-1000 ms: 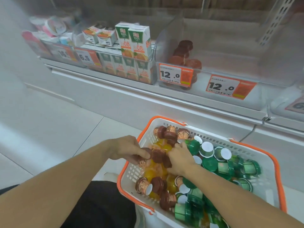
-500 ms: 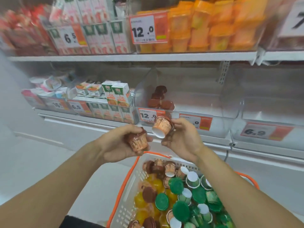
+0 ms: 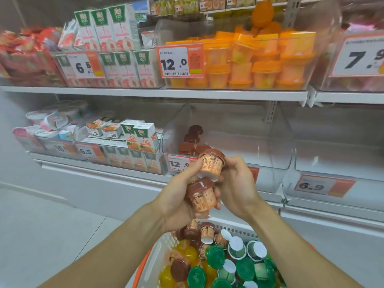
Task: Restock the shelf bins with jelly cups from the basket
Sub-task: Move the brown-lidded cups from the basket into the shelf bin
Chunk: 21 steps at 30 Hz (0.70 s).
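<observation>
Two brown-lidded jelly cups are being held up before the shelf: the upper cup (image 3: 212, 163) touching the lower cup (image 3: 201, 195). The left hand (image 3: 178, 201) is gripping the lower, the right hand (image 3: 236, 187) pinching the upper. At twelve o'clock the clear bin (image 3: 270, 150) is holding a few brown cups (image 3: 192, 140); at six, the basket (image 3: 164, 248) is sitting heaped.

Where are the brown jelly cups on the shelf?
In the head view, the brown jelly cups sit at the left end of a clear bin, lower shelf, beside the juice cartons.

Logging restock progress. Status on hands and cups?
Left hand grips lower brown-lidded cup. Right hand holds upper cup. Clear bin ahead, unobstructed.
</observation>
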{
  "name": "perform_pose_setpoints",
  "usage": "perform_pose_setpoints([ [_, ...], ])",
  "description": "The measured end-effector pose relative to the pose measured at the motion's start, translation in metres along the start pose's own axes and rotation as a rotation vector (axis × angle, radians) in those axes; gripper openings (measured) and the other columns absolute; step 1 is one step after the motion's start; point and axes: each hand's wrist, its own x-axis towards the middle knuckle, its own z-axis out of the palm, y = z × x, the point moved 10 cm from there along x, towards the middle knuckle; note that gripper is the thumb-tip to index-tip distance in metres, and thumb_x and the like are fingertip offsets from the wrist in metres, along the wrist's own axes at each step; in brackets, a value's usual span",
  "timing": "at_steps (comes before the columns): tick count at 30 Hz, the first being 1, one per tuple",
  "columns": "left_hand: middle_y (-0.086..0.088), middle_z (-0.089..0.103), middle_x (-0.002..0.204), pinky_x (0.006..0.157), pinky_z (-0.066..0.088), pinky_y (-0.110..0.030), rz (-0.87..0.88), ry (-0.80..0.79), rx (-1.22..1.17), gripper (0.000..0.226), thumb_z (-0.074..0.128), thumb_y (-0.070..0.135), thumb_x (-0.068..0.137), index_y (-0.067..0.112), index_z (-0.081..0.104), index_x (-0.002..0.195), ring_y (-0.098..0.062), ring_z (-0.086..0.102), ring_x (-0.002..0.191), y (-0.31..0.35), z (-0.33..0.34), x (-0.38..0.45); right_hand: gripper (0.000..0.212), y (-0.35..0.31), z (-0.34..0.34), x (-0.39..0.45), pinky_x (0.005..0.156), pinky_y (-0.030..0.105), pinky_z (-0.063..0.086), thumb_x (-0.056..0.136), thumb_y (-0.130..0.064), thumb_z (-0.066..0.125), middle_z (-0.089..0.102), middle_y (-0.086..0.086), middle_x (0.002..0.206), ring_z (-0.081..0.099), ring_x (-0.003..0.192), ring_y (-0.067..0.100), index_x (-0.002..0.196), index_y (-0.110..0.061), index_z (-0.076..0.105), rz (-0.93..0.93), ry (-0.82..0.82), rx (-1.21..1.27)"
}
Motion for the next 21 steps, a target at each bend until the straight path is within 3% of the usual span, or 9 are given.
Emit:
perform_pose_setpoints([
  [2,-0.013,0.064,0.08,0.049,0.034,-0.026,0.083,0.128,0.062,0.051,0.052,0.056,0.093,0.008,0.066,0.105,-0.029,0.063,0.068,0.009,-0.011,0.003,0.047,-0.009,-0.007,0.003,0.049,0.031,0.041,0.088,-0.04,0.038,0.046,0.016,0.075,0.048,0.06,0.023,0.103,-0.001,0.059,-0.06,0.034,-0.093],
  [5,-0.004,0.069,0.077,0.054,0.046,-0.024,0.299,0.436,0.377,0.033,0.068,0.045,0.089,0.013,0.072,0.097,-0.02,0.064,0.068,0.035,-0.035,-0.009,0.049,-0.024,-0.034,0.007,0.064,0.032,0.042,0.085,-0.045,0.044,0.067,0.008,0.095,0.057,0.08,0.019,0.11,-0.009,0.068,-0.096,0.186,-0.269],
  [7,0.009,0.07,0.074,0.057,0.05,-0.018,0.476,0.571,0.656,0.025,0.077,0.042,0.082,0.022,0.071,0.095,-0.006,0.065,0.068,0.052,-0.039,-0.021,0.042,-0.028,-0.038,0.008,0.062,0.03,0.043,0.088,-0.048,0.052,0.069,0.003,0.088,0.059,0.076,0.016,0.103,-0.014,0.071,-0.05,0.202,-0.409],
  [9,0.014,0.071,0.079,0.067,0.055,-0.022,0.569,0.648,0.865,0.031,0.081,0.049,0.075,0.029,0.069,0.096,0.001,0.066,0.073,0.059,-0.039,-0.026,0.034,-0.029,-0.032,0.006,0.058,0.029,0.04,0.093,-0.046,0.058,0.065,0.004,0.082,0.055,0.071,0.017,0.097,-0.014,0.071,-0.008,0.165,-0.534],
  [13,0.019,0.068,0.095,0.08,0.055,-0.032,0.687,0.728,1.118,0.043,0.071,0.063,0.073,0.036,0.063,0.106,-0.003,0.063,0.09,0.066,-0.028,-0.028,0.036,-0.033,-0.033,0.004,0.054,0.029,0.037,0.089,-0.04,0.067,0.06,0.009,0.078,0.049,0.063,0.016,0.099,-0.006,0.072,0.004,0.213,-0.5],
  [17,0.017,0.065,0.099,0.079,0.053,-0.033,0.704,0.76,1.188,0.045,0.072,0.063,0.075,0.038,0.055,0.109,-0.008,0.06,0.094,0.07,-0.027,-0.026,0.044,-0.037,-0.031,0.005,0.067,0.032,0.042,0.078,-0.037,0.072,0.065,0.016,0.09,0.053,0.075,0.023,0.105,-0.002,0.072,0.042,0.149,-0.428],
  [19,0.016,0.066,0.093,0.075,0.054,-0.032,0.663,0.77,1.112,0.042,0.071,0.062,0.075,0.038,0.051,0.103,-0.008,0.063,0.088,0.071,-0.033,-0.027,0.038,-0.049,-0.03,0.009,0.077,0.037,0.043,0.079,-0.032,0.073,0.072,0.015,0.099,0.058,0.084,0.024,0.107,-0.006,0.073,0.019,0.142,-0.494],
  [21,0.013,0.069,0.082,0.073,0.055,-0.034,0.588,0.781,0.95,0.033,0.073,0.053,0.078,0.032,0.054,0.094,-0.008,0.066,0.079,0.071,-0.045,-0.026,0.027,-0.069,-0.031,0.017,0.077,0.032,0.045,0.085,-0.024,0.073,0.075,0.01,0.104,0.063,0.086,0.016,0.109,-0.011,0.071,-0.034,0.173,-0.623],
])
